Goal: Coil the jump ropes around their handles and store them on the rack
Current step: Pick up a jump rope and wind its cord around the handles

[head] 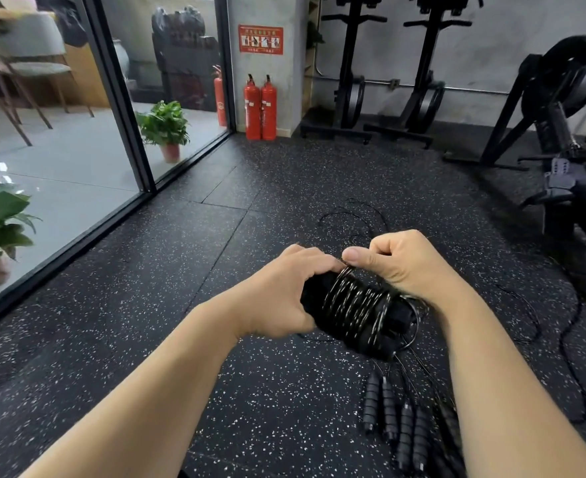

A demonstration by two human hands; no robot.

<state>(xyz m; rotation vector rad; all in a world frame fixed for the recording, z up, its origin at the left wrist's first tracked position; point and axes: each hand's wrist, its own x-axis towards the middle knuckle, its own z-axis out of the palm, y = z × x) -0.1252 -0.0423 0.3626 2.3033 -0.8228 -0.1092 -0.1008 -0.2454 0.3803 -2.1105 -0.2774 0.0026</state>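
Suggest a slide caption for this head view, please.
Both hands winding rope around black handles.

The floor mat [167, 294] is black, speckled all over with white flecks. Above it, the held handle bundle [357, 315] is black, striped by glinting silvery cord, and the foam handles [393, 419] lying on it are dark grey. At the mat's far edge stand two red extinguishers [260, 106], with a red sign [260, 39] above them.

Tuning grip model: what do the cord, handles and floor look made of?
Cord: likely coated steel wire, thin, glossy glints along the coils. Handles: probably foam, matte black, ribbed segments. Floor: looks like rubber tile, matte black with white flecks and visible seams.
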